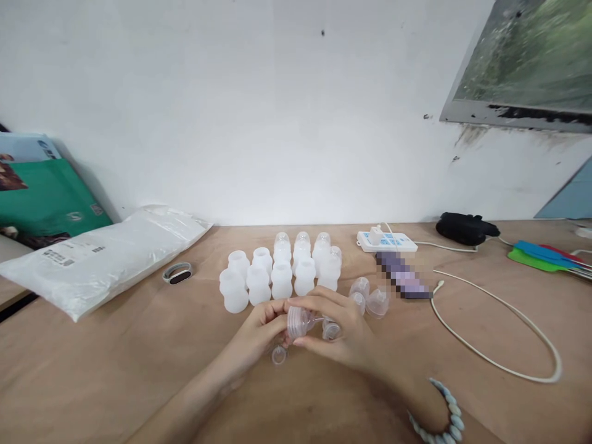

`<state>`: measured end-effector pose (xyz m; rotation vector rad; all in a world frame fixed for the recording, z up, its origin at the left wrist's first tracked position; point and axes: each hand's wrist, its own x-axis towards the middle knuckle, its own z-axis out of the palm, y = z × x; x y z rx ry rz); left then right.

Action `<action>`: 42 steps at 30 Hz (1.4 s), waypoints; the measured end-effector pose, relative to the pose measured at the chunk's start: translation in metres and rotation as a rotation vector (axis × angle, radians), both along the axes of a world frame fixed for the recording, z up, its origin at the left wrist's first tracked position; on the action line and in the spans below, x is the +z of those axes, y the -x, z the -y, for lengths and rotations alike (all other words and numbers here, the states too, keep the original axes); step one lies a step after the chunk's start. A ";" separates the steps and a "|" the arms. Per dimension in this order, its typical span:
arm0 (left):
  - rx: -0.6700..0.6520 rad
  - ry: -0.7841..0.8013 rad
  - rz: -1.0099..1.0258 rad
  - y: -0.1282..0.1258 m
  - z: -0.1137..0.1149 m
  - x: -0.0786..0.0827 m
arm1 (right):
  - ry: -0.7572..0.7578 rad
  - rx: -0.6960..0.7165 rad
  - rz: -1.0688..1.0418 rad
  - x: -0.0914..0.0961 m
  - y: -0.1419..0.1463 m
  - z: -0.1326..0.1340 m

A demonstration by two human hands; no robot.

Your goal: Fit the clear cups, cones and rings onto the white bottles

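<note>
My left hand and my right hand meet at the front middle of the table. Between their fingers they grip a clear ribbed bottle collar, tipped on its side. A thin clear part, which looks like a nipple, points from it toward my right palm. Just below my left fingers is a small clear round piece; another clear round piece shows under my right hand. Behind my hands stand several frosted white baby bottles in rows, some with clear domed caps on top.
Loose clear domes lie right of the bottles. Farther right are a power strip, a blurred phone, a white cable and a black case. A white plastic package and a wristband lie left.
</note>
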<state>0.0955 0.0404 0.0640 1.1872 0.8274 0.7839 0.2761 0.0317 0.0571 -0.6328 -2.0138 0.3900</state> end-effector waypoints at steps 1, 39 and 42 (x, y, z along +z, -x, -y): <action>-0.007 -0.009 -0.014 0.000 0.000 0.000 | 0.009 0.004 0.005 0.000 0.000 0.000; -0.200 -0.423 -0.937 0.053 -0.035 -0.005 | 0.334 -0.238 0.555 0.016 -0.036 -0.015; -0.156 -0.437 -1.010 0.051 -0.036 -0.005 | 0.311 -0.241 0.649 0.006 -0.033 -0.020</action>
